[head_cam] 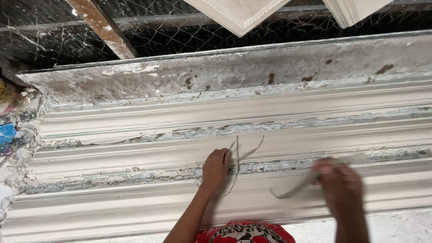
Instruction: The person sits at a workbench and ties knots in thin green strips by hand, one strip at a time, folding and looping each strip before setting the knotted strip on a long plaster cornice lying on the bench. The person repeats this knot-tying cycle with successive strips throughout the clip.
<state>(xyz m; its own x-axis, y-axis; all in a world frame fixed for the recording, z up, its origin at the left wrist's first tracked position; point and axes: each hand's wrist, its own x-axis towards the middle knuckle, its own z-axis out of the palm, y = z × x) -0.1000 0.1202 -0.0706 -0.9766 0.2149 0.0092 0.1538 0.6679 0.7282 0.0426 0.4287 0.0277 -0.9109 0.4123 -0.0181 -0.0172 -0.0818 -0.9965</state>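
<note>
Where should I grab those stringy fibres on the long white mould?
Probably pinch the fibres where they bunch at the left hand, coming from below as that hand does. Above, they fan into thin loose ends lying flat on the mould, which would likely slip away.

A long moulded form point(135, 123) is seen coated in off-white, streaked along its grooves with blue-grey where the coat has flaked. Its far ledge point(270, 67) is mottled grey-white and dotted with rust-brown spots. Pale grey-beige fibres point(237, 153) are shown against the white. Far behind, black ground is crossed by hexagonal wire netting point(180, 31). A red garment point(245, 231) with a black-and-white print is seen at the near edge.
</note>
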